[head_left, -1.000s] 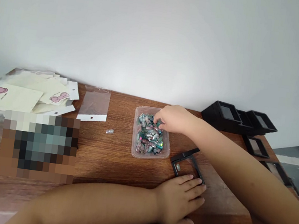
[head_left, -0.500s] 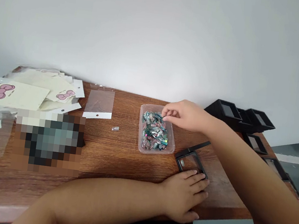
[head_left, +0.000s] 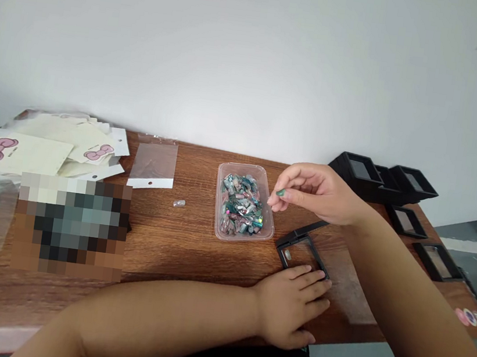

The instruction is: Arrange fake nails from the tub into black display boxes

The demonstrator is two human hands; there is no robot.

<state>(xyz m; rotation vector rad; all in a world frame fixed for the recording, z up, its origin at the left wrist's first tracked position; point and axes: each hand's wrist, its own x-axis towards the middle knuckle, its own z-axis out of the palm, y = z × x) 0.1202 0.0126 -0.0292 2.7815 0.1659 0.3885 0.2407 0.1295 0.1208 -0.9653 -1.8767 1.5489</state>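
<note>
My right hand (head_left: 311,193) is raised just right of the clear plastic tub (head_left: 269,236), pinching a small dark green false nail (head_left: 280,192) between thumb and fingers. Many loose false nails (head_left: 241,205) in green, pink and silver fill the tub. My left hand (head_left: 292,305) lies flat with fingers spread, its fingertips over the near edge of an opened black case (head_left: 306,240) with a clear window. One pale false nail (head_left: 287,255) rests inside that case. Another pale nail (head_left: 179,203) lies alone on the wooden table, left of the tub.
Cream cards with pink bows (head_left: 26,153) are heaped at the left. A clear bag with a white header (head_left: 150,182) lies nearby. A pixelated dark object (head_left: 83,225) sits in front. Several black window boxes (head_left: 382,183) stand at the right, with pink round stickers (head_left: 473,317) at the edge.
My right hand has lifted out of the tub and moved right, with a green false nail now visible in its pinch. My left hand stays on the black case.
</note>
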